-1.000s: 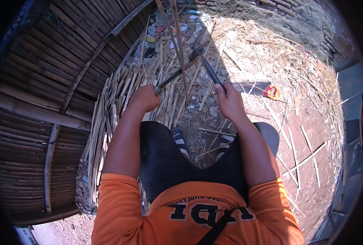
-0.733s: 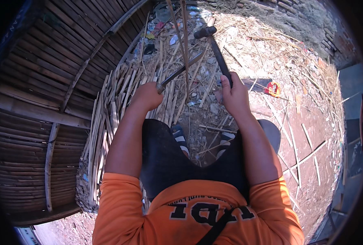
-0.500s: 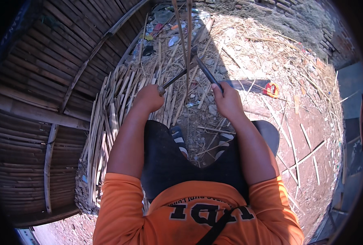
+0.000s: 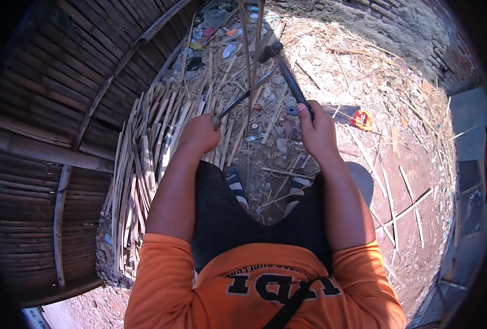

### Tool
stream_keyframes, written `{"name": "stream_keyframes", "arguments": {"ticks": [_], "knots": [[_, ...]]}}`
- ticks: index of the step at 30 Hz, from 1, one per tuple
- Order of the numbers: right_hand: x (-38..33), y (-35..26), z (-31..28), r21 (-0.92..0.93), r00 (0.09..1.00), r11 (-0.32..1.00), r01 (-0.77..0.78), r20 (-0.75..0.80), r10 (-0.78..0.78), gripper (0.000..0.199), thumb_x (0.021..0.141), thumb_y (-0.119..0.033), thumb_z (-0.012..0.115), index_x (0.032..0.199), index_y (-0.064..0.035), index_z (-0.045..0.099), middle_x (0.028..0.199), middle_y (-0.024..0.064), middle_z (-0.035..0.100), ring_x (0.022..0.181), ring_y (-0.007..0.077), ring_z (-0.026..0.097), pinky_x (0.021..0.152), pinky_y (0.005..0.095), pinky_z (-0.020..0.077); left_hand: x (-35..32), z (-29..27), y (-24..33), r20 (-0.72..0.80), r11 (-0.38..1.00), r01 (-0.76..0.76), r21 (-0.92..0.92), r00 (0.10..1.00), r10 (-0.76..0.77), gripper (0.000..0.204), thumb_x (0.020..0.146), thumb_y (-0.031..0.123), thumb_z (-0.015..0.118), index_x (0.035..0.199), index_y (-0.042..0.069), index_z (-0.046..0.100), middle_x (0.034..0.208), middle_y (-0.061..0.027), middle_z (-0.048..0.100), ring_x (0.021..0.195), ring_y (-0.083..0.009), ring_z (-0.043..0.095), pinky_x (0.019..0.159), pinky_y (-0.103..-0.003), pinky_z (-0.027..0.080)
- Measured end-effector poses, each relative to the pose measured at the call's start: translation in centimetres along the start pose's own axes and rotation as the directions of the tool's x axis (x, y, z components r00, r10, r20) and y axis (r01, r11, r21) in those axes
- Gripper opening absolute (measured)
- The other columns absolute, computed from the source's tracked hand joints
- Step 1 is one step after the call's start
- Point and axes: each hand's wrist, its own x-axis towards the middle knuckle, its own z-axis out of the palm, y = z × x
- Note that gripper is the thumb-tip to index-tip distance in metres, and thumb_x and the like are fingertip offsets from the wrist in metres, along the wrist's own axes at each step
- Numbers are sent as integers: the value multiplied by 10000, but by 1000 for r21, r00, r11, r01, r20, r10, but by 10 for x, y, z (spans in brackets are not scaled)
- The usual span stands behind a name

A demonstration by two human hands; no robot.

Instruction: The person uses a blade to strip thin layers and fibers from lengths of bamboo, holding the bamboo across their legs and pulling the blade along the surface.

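Note:
My left hand (image 4: 200, 133) is closed round the handle of a long knife (image 4: 237, 103). Its dark blade slants up and away to the right, crossing a tall, thin bamboo piece (image 4: 252, 66) that is split into two strips towards the top. Whether the blade sits in the split or behind it, I cannot tell. My right hand (image 4: 317, 131) grips a hammer (image 4: 291, 79) by its dark handle. The hammer's head is raised past the knife's tip, apart from the blade.
Many split bamboo strips (image 4: 139, 170) lie piled at the left, beside a bamboo-slat wall (image 4: 29, 142). A handsaw (image 4: 360, 119) with a red and orange handle lies on the ground at the right. Shavings and litter (image 4: 336, 66) cover the ground ahead, up to a brick wall (image 4: 408, 27).
The hammer has lifted away from the blade, up and slightly right, with my right hand. My left hand and the knife have hardly moved.

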Motion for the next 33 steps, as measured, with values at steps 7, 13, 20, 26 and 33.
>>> {"name": "stream_keyframes", "arguments": {"ticks": [7, 13, 20, 26, 33], "knots": [[4, 24, 12, -314, 984, 948, 54, 179, 3, 430, 997, -437, 573, 1103, -34, 678, 837, 231, 708, 842, 435, 694, 752, 506, 529, -7, -9, -8, 16, 999, 28, -27, 999, -28, 318, 856, 294, 706, 1057, 47, 698, 1031, -211, 718, 1031, -406, 670, 896, -493, 532], [-3, 7, 10, -212, 994, 977, 7, 109, 16, 458, 992, -460, 565, 1122, -34, 676, 849, 245, 712, 871, 435, 699, 771, 511, 536, -10, -3, -8, -69, 994, 104, -16, 992, -105, 379, 854, 378, 723, 1053, 56, 701, 1021, -223, 722, 993, -409, 687, 858, -496, 544], [1, -5, -5, 15, 998, 998, 62, -34, -61, 395, 1040, -365, 542, 1195, -4, 589, 771, 225, 703, 719, 390, 727, 654, 443, 542, -17, -19, 1, -3, 994, 112, 5, 994, -112, 492, 844, 481, 745, 1035, 30, 702, 1003, -216, 727, 979, -396, 696, 854, -491, 547], [6, 3, 15, -211, 992, 977, -39, 110, 64, 434, 1027, -427, 533, 1137, -22, 646, 844, 256, 697, 824, 455, 687, 710, 503, 516, -14, -6, -2, -56, 996, 83, 32, 995, -81, 427, 841, 456, 756, 951, 45, 717, 895, -208, 724, 910, -405, 694, 800, -496, 535], [-3, -4, 3, 16, 999, 999, 39, -5, -39, 420, 1028, -425, 542, 1135, -28, 628, 777, 246, 678, 764, 447, 679, 677, 498, 508, -10, -10, -4, -10, 993, 105, 59, 995, -104, 399, 887, 433, 705, 1008, 53, 708, 985, -200, 725, 991, -396, 686, 858, -494, 541]]}}
